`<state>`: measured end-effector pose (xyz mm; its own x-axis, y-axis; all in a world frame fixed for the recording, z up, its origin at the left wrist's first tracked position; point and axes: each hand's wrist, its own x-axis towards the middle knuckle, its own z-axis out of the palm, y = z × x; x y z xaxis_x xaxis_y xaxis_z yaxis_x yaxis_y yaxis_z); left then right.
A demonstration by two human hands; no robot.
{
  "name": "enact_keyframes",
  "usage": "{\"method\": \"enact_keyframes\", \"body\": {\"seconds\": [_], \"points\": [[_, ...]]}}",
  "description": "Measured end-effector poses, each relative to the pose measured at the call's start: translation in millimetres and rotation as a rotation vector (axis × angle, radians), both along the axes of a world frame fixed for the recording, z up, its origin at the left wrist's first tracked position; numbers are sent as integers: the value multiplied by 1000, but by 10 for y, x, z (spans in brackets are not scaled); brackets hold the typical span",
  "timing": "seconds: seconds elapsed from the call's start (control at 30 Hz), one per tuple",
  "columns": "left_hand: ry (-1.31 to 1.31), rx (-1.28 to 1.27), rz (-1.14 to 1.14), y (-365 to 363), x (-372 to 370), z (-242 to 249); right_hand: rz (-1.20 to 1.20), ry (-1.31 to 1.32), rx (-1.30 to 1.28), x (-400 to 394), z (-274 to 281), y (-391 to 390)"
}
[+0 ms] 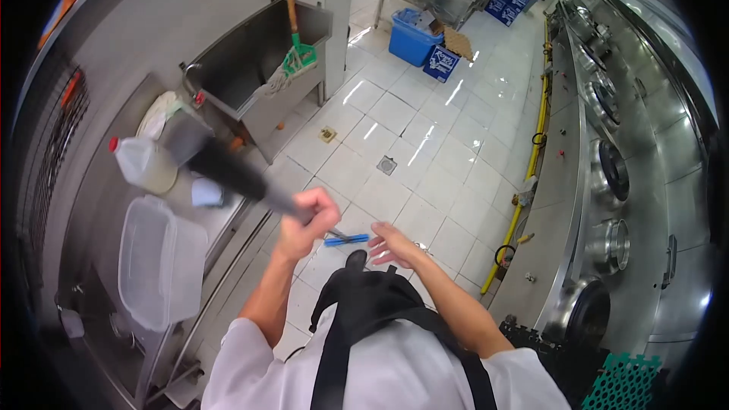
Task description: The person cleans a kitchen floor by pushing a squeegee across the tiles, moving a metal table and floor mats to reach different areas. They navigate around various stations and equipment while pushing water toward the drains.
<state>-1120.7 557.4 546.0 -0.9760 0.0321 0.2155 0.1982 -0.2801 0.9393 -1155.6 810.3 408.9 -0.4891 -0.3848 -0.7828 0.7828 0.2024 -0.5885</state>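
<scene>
My left hand is closed around the dark handle of a long-handled floor brush. The upper end of the handle is blurred and reaches close to the camera at the left. Its narrow blue head is down at the white tiled floor, in front of a dark shoe. Whether the head is bristle or rubber is hard to make out. My right hand is held out in front of my apron with its fingers apart, holding nothing.
On the left are a steel counter with a clear plastic tub and a jug, then a sink with a mop. A stove line with pots and a yellow pipe runs along the right. A blue bin stands ahead.
</scene>
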Motion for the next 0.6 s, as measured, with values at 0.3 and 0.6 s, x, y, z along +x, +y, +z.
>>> {"method": "enact_keyframes", "body": {"seconds": [0.3, 0.6], "points": [[348, 219, 290, -476, 91, 758, -613, -365, -149, -1228, -1392, -959], [80, 178, 1130, -149, 312, 562, -260, -194, 199, -2658, -2046, -1781]]}}
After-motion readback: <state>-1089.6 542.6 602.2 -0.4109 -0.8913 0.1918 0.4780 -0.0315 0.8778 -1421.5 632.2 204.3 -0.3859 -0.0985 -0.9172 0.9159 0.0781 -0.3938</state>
